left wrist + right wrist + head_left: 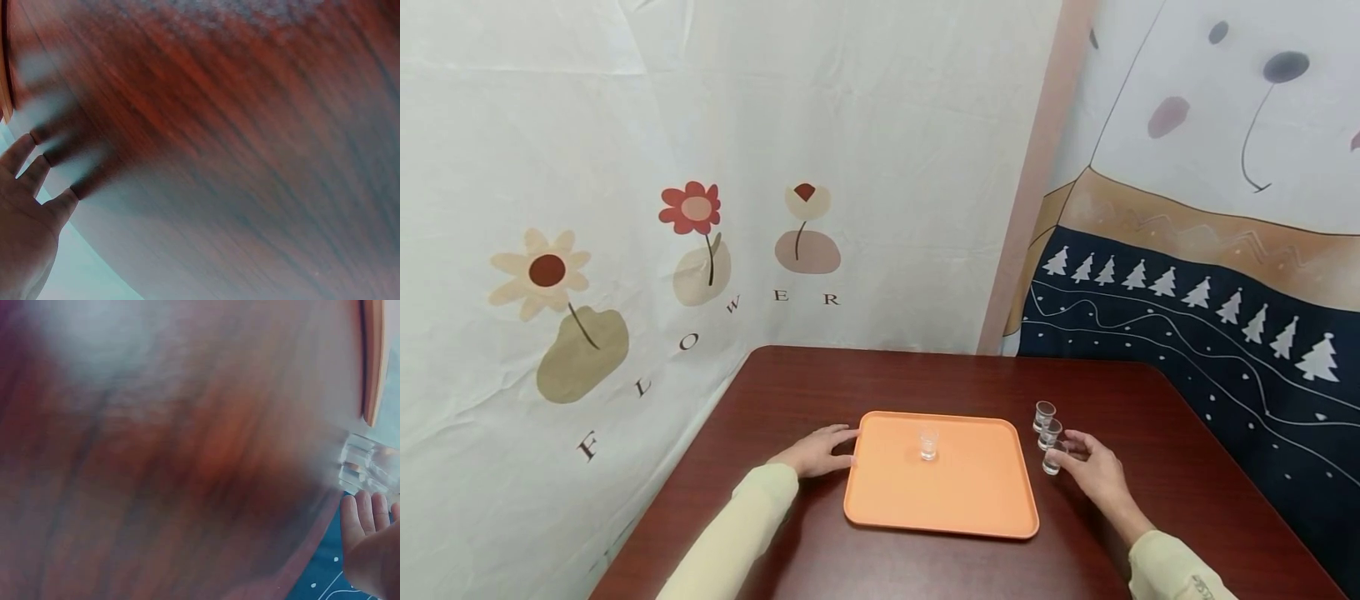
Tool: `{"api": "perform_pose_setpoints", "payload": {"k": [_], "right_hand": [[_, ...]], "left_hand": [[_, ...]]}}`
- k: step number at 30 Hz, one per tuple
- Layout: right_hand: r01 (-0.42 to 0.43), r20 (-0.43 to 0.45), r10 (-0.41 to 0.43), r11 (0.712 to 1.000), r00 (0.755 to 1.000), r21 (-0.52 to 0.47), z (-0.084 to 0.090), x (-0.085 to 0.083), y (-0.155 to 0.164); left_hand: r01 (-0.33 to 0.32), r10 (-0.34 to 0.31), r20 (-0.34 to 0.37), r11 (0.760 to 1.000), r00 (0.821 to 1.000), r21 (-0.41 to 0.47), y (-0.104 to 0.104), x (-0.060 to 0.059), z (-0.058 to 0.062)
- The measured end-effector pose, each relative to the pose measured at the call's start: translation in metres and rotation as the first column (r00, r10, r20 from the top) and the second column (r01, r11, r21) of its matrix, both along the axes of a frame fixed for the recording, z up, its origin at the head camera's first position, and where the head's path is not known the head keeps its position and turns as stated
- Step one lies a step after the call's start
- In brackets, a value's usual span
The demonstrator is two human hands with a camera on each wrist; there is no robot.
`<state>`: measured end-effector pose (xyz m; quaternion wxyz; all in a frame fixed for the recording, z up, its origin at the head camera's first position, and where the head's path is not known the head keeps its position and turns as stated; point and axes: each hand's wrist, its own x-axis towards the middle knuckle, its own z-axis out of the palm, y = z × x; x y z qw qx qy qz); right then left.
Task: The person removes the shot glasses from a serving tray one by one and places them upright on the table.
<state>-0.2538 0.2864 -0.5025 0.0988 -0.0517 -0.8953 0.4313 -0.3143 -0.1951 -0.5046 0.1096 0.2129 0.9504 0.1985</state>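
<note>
We see left hand (815, 452) flat on bench (1150, 417), fingers straight, touching left edge of tray (955, 500); holds nothing. Right hand (1093, 468) right of tray, fingers around nearest glass (1052, 459) of row of three. Fourth glass (928, 444) stands upright on tray, near middle.

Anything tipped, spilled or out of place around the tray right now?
Nothing stands out. One small glass stands upright on the orange tray, three more glasses stand upright beside it near the right hand, and the table shows no spill.
</note>
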Motion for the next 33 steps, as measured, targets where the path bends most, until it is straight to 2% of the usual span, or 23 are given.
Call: {"api": "perform_pose_setpoints", "payload": {"k": [12, 23, 28, 33], "right_hand": [[0.039, -0.04, -0.042, 0.997, 0.998, -0.07, 0.027, -0.011, -0.01], [0.024, -0.063, -0.034, 0.987, 0.997, -0.16, 0.052, -0.02, -0.037], [-0.009, -0.047, -0.001, 0.979, 0.999, -0.205, 0.053, -0.023, -0.057], [-0.078, -0.056, 0.068, 0.98, 0.996, -0.184, 0.044, -0.027, -0.081]], "left_hand": [[-0.002, 0.002, 0.006, 1.0, 1.0, 0.0, -0.001, 0.001, 0.001], [0.005, -0.005, 0.009, 1.0, 1.0, 0.008, 0.0, 0.002, 0.004], [-0.007, 0.007, 0.015, 1.0, 1.0, 0.011, 0.001, 0.002, 0.006], [-0.007, 0.007, 0.007, 1.0, 1.0, 0.002, 0.001, 0.003, 0.006]]}}
